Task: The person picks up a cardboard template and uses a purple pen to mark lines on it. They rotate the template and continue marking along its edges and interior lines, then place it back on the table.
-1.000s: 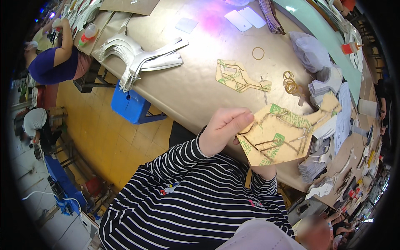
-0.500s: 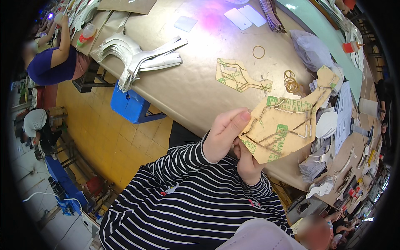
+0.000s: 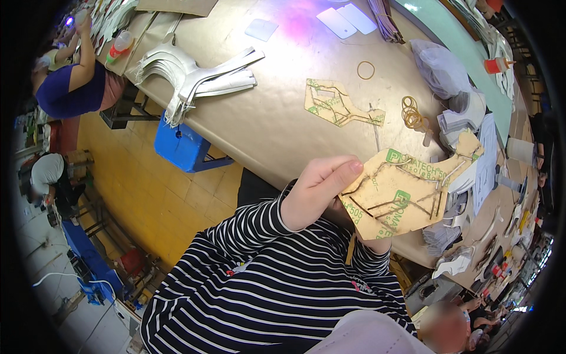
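My left hand [image 3: 321, 190] grips the left edge of a tan board template [image 3: 415, 190], thumb on top. The template has green print, dark-edged slots and a narrow neck pointing to the upper right; it is held tilted above the table's near edge. Behind its lower edge is my right hand [image 3: 376, 243], with only a part near the wrist showing and its fingers hidden. A smaller slotted template [image 3: 336, 108] of the same board lies flat on the table beyond, near a loose rubber band [image 3: 373, 72] and a small heap of rubber bands [image 3: 408, 112].
A stack of white curved cut pieces [image 3: 191, 76] lies at the table's left edge, above a blue stool [image 3: 180, 147]. To the right are a translucent plastic bag [image 3: 436, 68], paper sheets [image 3: 484, 159] and more pale pieces [image 3: 442, 239]. Another person [image 3: 71, 88] is at the far left.
The held template has shifted slightly downward and tipped. My right hand has slid behind it, so its fingers no longer show; my left hand keeps its grip.
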`<state>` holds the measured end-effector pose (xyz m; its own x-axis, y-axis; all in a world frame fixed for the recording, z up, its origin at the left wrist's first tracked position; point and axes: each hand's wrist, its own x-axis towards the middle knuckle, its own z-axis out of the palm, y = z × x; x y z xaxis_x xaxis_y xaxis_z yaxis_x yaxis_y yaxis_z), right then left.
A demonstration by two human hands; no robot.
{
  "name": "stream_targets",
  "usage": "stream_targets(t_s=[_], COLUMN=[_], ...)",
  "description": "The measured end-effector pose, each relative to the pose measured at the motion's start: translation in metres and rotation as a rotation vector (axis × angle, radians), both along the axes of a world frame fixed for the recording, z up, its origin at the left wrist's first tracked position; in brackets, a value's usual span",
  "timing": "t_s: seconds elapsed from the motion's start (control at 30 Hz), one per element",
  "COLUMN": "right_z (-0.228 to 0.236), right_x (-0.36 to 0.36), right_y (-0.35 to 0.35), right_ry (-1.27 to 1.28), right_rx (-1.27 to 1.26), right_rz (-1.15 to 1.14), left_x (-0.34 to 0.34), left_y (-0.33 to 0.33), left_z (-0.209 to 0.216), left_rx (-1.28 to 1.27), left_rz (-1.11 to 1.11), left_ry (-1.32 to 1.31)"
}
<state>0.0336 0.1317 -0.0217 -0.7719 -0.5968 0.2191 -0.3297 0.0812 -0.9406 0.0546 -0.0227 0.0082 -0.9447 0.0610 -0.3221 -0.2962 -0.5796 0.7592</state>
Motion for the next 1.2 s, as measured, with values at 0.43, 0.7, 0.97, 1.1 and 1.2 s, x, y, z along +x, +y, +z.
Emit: stream_targets(t_s=[0.43, 0.7, 0.97, 1.1, 1.2], right_z=[-0.007, -0.007, 0.008, 0.02, 0.015], right_x=[0.022, 0.028, 0.001, -0.009, -0.01], right_y=[-0.012, -0.024, 0.011, 0.018, 0.017], right_ry=[-0.278, -0.174, -0.4, 0.208, -0.049], right_rx=[0.064, -0.105, 0.027, 0.334, 0.191], right_rz=[-0.145, -0.277, 0.041, 0.106, 0.148], left_x=[0.006, 0.006, 0.005, 0.004, 0.005], left_y=[0.001, 0.013, 0.002, -0.001, -0.003], left_z=[-0.001, 0.0, -0.011, -0.011, -0.011], left_rx=[0.019, -0.053, 0.038, 0.023, 0.002], left_rz=[0.077, 0.242, 0.024, 0.046, -0.029], left_ry=[0.05, 0.15, 0.023, 0.015, 0.061])
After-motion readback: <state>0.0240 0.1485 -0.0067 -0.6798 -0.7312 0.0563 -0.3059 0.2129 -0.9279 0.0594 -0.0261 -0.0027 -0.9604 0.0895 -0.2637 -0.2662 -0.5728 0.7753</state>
